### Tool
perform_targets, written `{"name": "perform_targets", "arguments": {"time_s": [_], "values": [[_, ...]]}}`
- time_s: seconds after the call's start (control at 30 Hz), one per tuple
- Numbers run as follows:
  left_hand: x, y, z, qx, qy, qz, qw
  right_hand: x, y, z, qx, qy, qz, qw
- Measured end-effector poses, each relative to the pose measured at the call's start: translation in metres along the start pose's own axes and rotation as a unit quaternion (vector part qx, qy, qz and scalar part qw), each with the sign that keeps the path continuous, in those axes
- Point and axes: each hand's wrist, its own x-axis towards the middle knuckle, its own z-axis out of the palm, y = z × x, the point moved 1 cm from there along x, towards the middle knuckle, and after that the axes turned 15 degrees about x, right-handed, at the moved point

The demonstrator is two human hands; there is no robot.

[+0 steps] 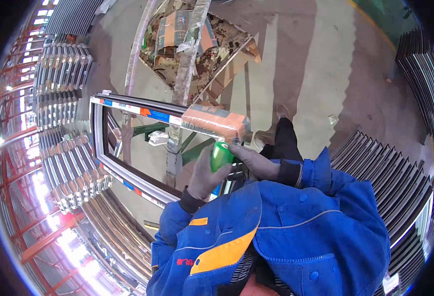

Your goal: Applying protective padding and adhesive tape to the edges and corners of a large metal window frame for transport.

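My left hand (pixel 203 178), in a grey glove, is wrapped round a green roll (pixel 221 157) that looks like stretch film or tape. My right hand (pixel 257 164), also gloved, has its fingers stretched out and lying against the right side of the roll. Just beyond both hands is a piece of brown cardboard (pixel 216 122), folded over the near right corner of a window frame (pixel 143 112) and covered in clear film. Printed protective strips run along the frame's edges. The fingertips of my right hand come close to the cardboard; whether they touch it I cannot tell.
The frame rests on a stand with film-wrapped bars (pixel 183 74) and green metal parts (pixel 150 129). Beyond lies a cardboard sheet with scraps (pixel 226 39). Stacks of dark frames stand at the right (pixel 375 167), and wrapped profiles (pixel 61 74) at the left.
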Motion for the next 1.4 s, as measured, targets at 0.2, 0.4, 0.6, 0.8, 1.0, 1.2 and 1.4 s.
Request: {"name": "perform_targets", "arguments": {"time_s": [0.2, 0.4, 0.6, 0.8, 1.0, 1.2, 1.4], "values": [[-0.006, 0.029, 0.023, 0.152, 0.040, 0.070, 0.985, -0.023, 0.002, -0.029, 0.272, -0.054, 0.160, 0.948], [-0.003, 0.025, 0.040, 0.140, -0.059, 0.127, 0.980, -0.041, -0.007, -0.075, 0.218, 0.001, 0.135, 0.966], [0.010, 0.006, 0.044, 0.026, -0.020, 0.090, 0.995, 0.000, -0.023, -0.141, 0.230, 0.126, -0.002, 0.965], [0.043, -0.104, 0.014, 0.122, 0.084, -0.110, 0.983, 0.138, 0.002, -0.186, 0.049, 0.067, -0.095, 0.992], [0.039, -0.371, 0.121, 0.386, -0.043, 0.125, 0.913, 0.205, 0.009, -0.221, -0.196, -0.023, -0.163, 0.967], [0.065, -0.398, 0.158, 0.102, -0.036, -0.088, 0.990, 0.275, 0.046, -0.223, -0.393, -0.078, -0.181, 0.898], [0.077, -0.235, 0.043, -0.064, -0.103, -0.231, 0.965, 0.293, 0.030, -0.275, -0.572, -0.087, -0.226, 0.784]]}}
